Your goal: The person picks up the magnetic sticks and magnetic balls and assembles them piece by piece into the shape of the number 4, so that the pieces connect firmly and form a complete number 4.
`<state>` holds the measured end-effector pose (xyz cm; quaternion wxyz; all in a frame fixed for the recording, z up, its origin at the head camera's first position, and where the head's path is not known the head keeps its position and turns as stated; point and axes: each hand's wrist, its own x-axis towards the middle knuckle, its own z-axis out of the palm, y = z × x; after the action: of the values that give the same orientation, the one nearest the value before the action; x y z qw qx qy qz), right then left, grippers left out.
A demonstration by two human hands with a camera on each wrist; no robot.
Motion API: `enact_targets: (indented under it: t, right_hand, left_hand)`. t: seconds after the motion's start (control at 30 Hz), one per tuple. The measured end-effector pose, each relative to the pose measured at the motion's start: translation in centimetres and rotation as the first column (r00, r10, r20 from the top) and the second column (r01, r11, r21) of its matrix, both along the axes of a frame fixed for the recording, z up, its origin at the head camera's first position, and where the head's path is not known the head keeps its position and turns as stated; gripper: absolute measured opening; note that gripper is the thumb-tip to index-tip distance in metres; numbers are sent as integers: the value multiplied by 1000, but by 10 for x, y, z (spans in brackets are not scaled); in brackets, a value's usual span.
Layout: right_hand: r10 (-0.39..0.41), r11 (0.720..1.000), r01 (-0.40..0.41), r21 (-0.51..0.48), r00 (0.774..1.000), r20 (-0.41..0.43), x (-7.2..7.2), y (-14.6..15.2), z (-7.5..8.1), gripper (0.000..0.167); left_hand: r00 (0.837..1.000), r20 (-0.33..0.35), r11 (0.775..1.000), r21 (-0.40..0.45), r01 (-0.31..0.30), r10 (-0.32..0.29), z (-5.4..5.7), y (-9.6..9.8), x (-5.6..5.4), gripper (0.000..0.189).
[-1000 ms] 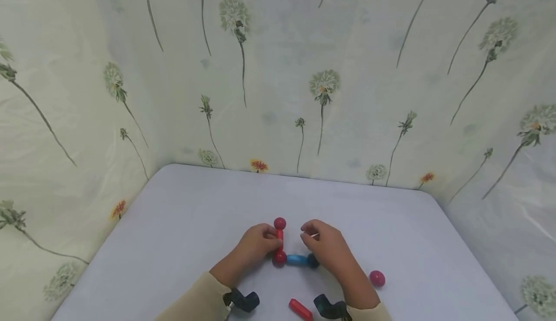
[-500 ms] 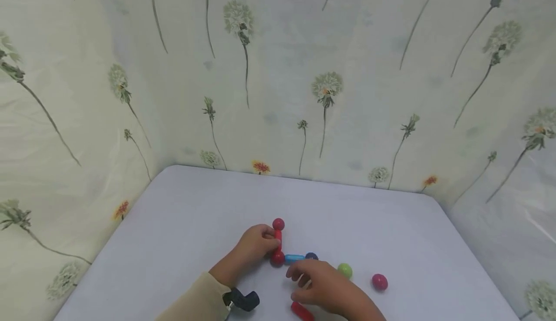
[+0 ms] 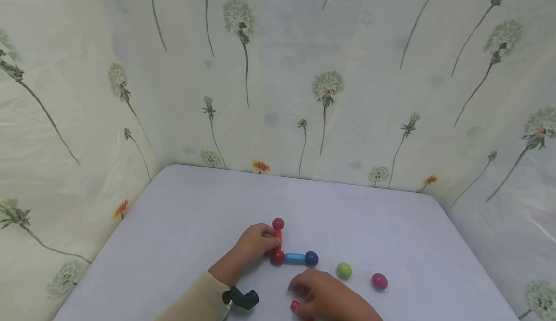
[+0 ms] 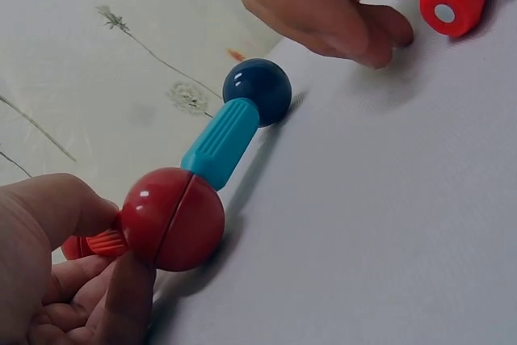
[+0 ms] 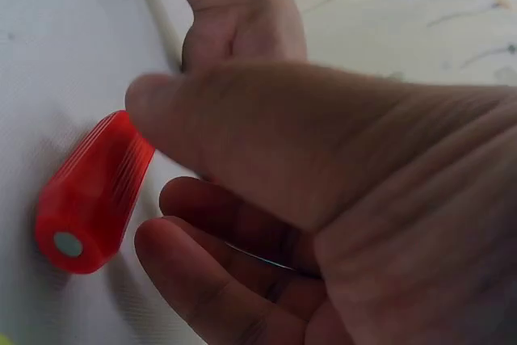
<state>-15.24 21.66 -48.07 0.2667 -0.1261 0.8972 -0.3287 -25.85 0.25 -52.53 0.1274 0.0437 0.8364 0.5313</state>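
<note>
My left hand [image 3: 256,241] pinches a red ribbed building rod [image 3: 278,236] between thumb and fingers. One red ball [image 3: 278,223] caps its far end and a larger red ball [image 4: 174,220] its near end. From the near ball a light blue rod [image 3: 295,258] runs right to a dark blue ball [image 3: 311,258], making an L shape. My right hand [image 3: 323,294] is over a loose red rod [image 5: 93,195], which has a silvery disc in its end. Its thumb tip overlaps that rod in the right wrist view, while the other fingers stand apart from it, loosely bent.
On the white table [image 3: 208,195], right of the L shape, lie a green ball [image 3: 344,271] and a magenta ball [image 3: 380,281]. A flower-printed cloth [image 3: 278,70] hangs behind the table. A black camera mount [image 3: 243,298] sits at the left wrist.
My right hand has moved from beside the dark blue ball down toward the loose red rod, uncovering the blue ball and the green ball. My left hand keeps its pinch in place.
</note>
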Motion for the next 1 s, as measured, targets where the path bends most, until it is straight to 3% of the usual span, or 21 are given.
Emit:
enact_targets:
  t: [0.47, 0.63, 0.83, 1.0]
  right_hand:
    - [-22, 999, 22, 28, 999, 28, 2, -4, -5, 12]
    - [-44, 998, 44, 50, 999, -7, 0, -4, -8, 9]
    - [-106, 994, 107, 31, 994, -41, -4, -2, -16, 16]
    - [-95, 995, 95, 17, 995, -36, -8, 9, -19, 28]
  left_hand:
    - [1000, 5, 1000, 0, -7, 7, 1, 1, 2, 30]
    - [1000, 4, 1000, 1, -7, 7, 1, 1, 2, 30]
    - [1000, -1, 1000, 15, -1, 1, 2, 0, 3, 28]
    - [1000, -13, 1000, 7, 5, -4, 3, 1, 4, 28]
